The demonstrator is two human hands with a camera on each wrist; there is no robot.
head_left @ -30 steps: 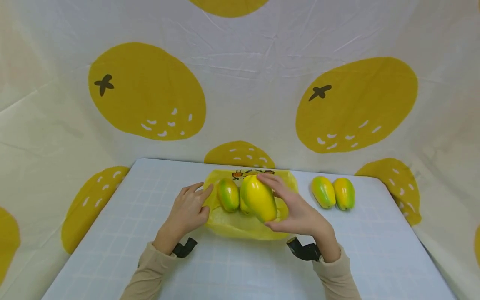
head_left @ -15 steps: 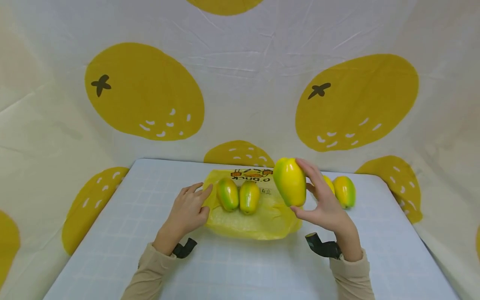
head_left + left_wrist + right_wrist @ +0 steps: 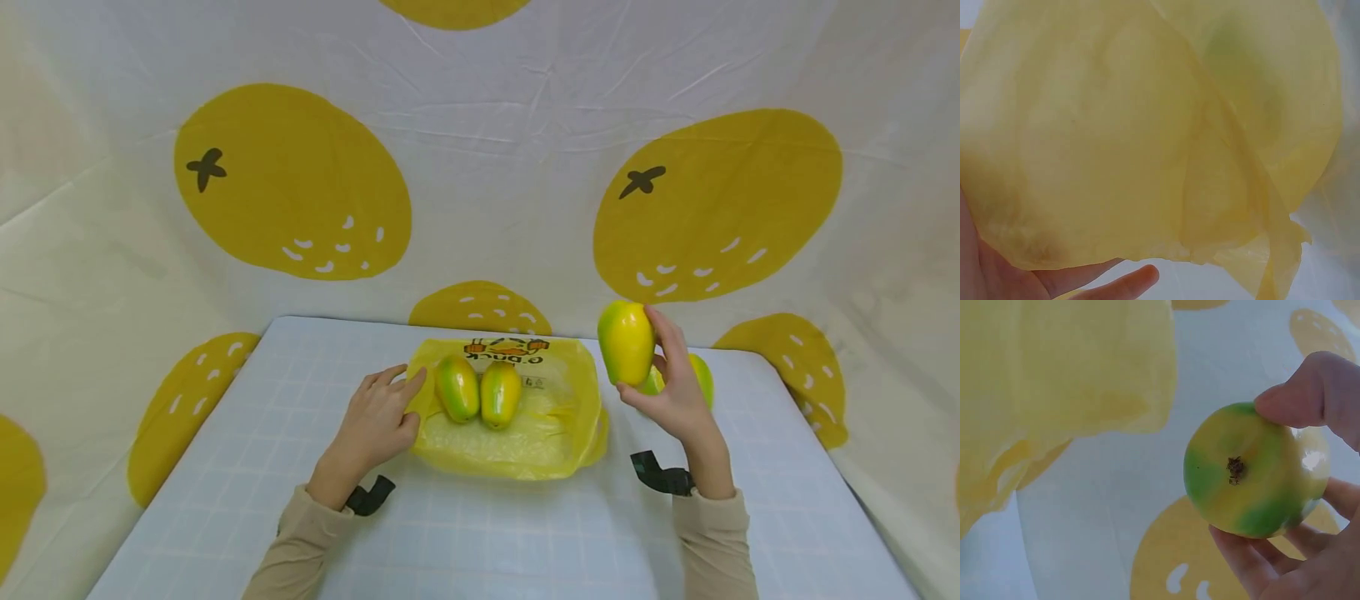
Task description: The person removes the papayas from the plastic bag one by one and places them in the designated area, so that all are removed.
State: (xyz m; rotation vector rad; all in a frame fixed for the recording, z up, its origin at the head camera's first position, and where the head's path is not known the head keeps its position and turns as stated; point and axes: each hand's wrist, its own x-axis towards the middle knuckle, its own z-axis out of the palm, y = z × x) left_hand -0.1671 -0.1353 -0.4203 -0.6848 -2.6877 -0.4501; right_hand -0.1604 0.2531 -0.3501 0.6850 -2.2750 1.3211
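Observation:
My right hand point(image 3: 671, 392) holds a yellow-green papaya point(image 3: 627, 343) up over the table's right side, thumb below and fingers behind it. In the right wrist view its brown stem end point(image 3: 1235, 469) faces the camera. Two more papayas point(image 3: 457, 389) lie side by side in a yellow plastic bag point(image 3: 551, 442). At the bag's left edge rests my left hand point(image 3: 375, 421), with its fingers relaxed and extended. The bag fills much of the left wrist view, covering part of that hand; some fingers point(image 3: 1125, 286) show past its edge.
Partly hidden behind my right hand, another papaya point(image 3: 703, 379) stands on the pale checked table point(image 3: 480, 542). A white cloth printed with big yellow fruit point(image 3: 292, 183) hangs behind the table and at both sides.
My right hand has moved right and up with the papaya, from over the bag to beside it, in front of the papayas on the right. The left hand has stayed put.

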